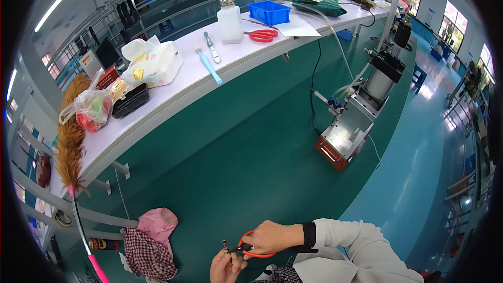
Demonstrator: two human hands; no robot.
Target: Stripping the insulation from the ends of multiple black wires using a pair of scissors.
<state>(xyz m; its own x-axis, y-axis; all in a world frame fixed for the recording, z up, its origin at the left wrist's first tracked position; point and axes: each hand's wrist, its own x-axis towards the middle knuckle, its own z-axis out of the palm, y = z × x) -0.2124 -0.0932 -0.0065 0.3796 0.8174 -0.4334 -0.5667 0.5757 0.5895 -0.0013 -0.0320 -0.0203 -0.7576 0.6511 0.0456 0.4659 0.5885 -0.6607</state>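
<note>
I see my right hand (270, 237) near the bottom of the view, its fingers (250, 241) closed through the handles of a pair of small orange-handled scissors (246, 250), gripping them with the blades pointing left. My left hand (226, 267) sits just below and to the left, fingers pinched shut on a small dark part (227, 246) that meets the scissor tips; the part is too small for me to tell what it is. Both hands hover over the green bench (251, 147) at its near edge, and my right forearm wears a pale sleeve (356, 246) with a black wristband (310, 235). To the left of my hands lies a pink cloth (157, 222) over a checked cloth (149, 257). Further left, a feather duster (70, 141) with a pink handle runs down the edge of the view. On the white shelf (173, 99) at the far side I see a bag of coloured items (93, 109), a black case (131, 99), a white packet of wipes (154, 63), a blue toothbrush (209, 67), a white bottle (229, 21), a pair of red scissors (263, 35) and a blue bin (270, 12). To the far right stands a pneumatic press (361, 110) with an orange base.
</note>
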